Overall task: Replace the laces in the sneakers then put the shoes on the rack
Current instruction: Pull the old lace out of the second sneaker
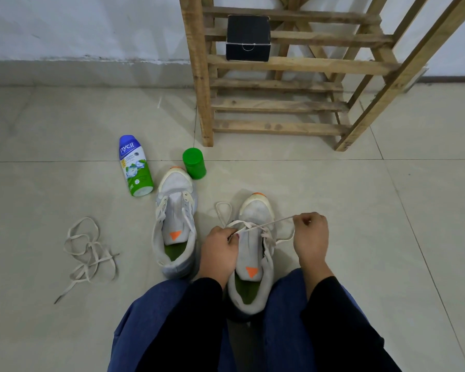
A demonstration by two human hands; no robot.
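On smooth tile (333,183) with open floor before the slatted wooden rack (279,106), the grey mesh sneaker (255,210) points toward it, left hand (219,251) pinching its flat cream lace (269,224) at the eyelets, right hand (310,237) gripping the end taut in curled fingers (306,220).

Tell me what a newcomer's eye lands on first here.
Both hands at bottom centre: the left hand pinches the lace at the tongue of the near sneaker, and the right hand pulls it taut. Left of them are the other sneaker, a bottle lying by a green cap, and a loose lace tangled on the floor. Behind, a wooden rack holds a black box.
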